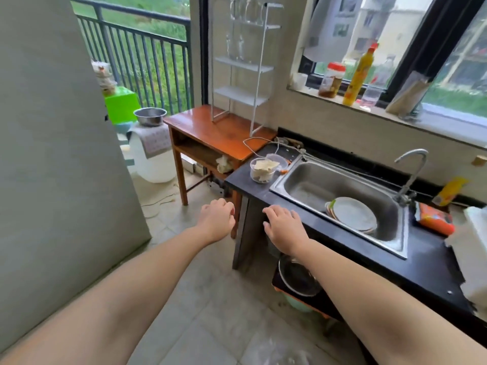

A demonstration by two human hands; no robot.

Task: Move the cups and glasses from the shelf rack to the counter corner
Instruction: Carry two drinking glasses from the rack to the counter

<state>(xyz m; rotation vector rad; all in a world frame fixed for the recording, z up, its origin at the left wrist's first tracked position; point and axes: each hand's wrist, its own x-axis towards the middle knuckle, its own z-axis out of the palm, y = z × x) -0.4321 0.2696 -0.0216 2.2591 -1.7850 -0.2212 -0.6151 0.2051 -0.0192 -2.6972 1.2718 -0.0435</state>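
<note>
A white wire shelf rack (243, 65) stands on a small wooden table (210, 133) at the back. Clear stemmed glasses (247, 10) hang upside down from its top, and two tall clear glasses (235, 47) stand on an upper shelf. The lower shelves hold nothing. The black counter's left corner (242, 181) lies beside the table. My left hand (217, 218) hovers over the floor in front of the table, fingers loosely curled, holding nothing. My right hand (283, 225) rests palm down at the counter's front edge, holding nothing.
A clear measuring cup (263, 169) with food scraps sits on the counter corner beside a steel sink (340, 196) holding plates (353, 214). A tap (411, 175), bottles on the windowsill (358, 75), an orange packet (434, 218), a grey wall at left and a steel bowl (150, 116).
</note>
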